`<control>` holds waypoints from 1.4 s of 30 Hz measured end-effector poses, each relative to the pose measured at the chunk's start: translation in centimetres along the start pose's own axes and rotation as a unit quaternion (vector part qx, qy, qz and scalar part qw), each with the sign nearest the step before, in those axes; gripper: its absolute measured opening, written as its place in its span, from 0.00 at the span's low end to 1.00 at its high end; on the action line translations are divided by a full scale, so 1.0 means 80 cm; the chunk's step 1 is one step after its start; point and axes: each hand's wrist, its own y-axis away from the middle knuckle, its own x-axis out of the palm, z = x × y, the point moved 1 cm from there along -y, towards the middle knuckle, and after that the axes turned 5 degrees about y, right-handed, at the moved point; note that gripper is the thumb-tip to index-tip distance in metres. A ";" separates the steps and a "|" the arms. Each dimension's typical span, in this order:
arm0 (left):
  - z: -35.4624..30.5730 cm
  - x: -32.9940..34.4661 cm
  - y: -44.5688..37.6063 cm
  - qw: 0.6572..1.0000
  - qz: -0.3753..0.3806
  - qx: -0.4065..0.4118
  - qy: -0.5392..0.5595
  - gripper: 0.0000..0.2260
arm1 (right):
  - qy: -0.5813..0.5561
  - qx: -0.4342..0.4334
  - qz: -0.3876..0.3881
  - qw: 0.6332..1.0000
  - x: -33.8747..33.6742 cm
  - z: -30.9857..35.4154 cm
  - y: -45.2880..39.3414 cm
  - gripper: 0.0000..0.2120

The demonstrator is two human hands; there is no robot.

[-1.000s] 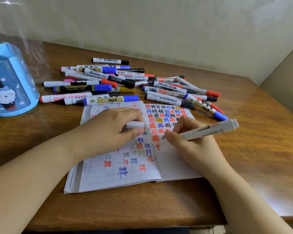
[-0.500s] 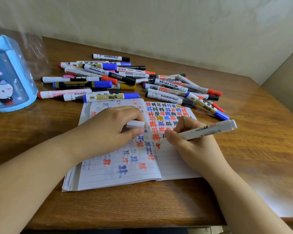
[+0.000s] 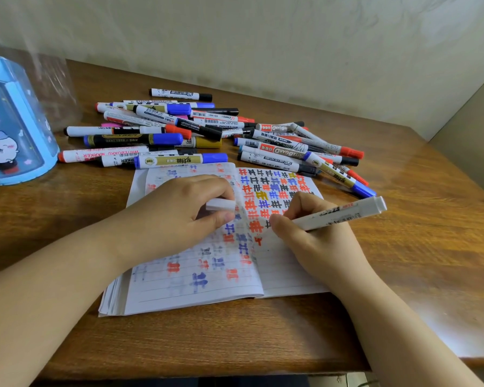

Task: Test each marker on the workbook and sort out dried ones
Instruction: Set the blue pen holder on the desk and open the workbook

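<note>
- While the right hand (image 3: 316, 241) grips a white marker (image 3: 338, 215) like a pen, tip down on the workbook (image 3: 196, 291), a red stroke sits just by the tip, so this one prob. writes OK (a judgement only).
- Left hand (image 3: 179, 216) rests on the left page, fingers curled round a white cap (image 3: 220, 204), apparently that marker's.
- Done so far: right page carries several rows of test marks in red, blue, black & one yellow; left page shows bleed-through marks. Many pens seem tested already.
- Left to do: finish this mark, recap, set it aside, then the rest of the pile. Can't tell which pens are tested vs. not, or if any dried ones are sorted out.
- Around: marker pile (image 3: 207, 129) lies loose on the wooden table (image 3: 403, 275) just behind the workbook, some touching its top edge; blue holder (image 3: 14, 127) stands at far left, well apart.
- In the way: nothing blocks the writing; the mixed pile risks re-testing pens.
</note>
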 end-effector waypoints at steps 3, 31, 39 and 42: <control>0.000 0.000 0.001 1.000 -0.002 0.003 0.002 0.05 | -0.005 0.003 -0.018 1.000 0.000 -0.003 0.000 0.14; 0.003 0.001 -0.001 1.000 -0.007 0.006 0.004 0.05 | -0.019 0.007 -0.010 1.000 -0.001 -0.003 -0.003 0.15; 0.002 0.000 0.000 1.000 -0.002 -0.004 0.007 0.06 | -0.055 0.028 -0.012 0.998 -0.003 -0.002 -0.001 0.14; 0.001 -0.003 0.000 0.998 -0.002 -0.031 0.061 0.04 | -0.128 0.043 -0.042 0.990 -0.009 0.000 -0.002 0.14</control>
